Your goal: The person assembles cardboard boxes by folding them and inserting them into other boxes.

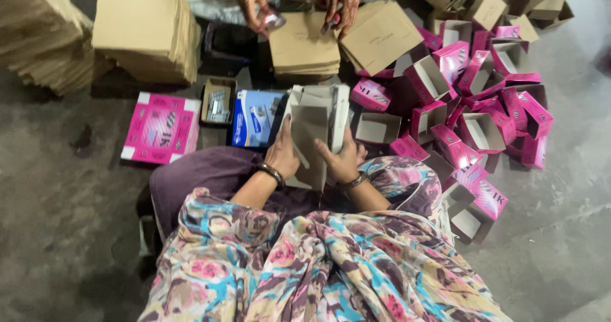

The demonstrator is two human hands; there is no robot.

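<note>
Over the lap, left hand (283, 154) and right hand (342, 160) both clasped around grey folded carton (313, 121), fingers curled, wrists bent inward

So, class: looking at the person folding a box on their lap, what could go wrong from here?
1. Both hands, left hand and right hand, grip the half-folded box; a hard squeeze might crease it.
2. The pile of pink boxes lies loose close beside the knee; a nudge could scatter or crush some.
</note>
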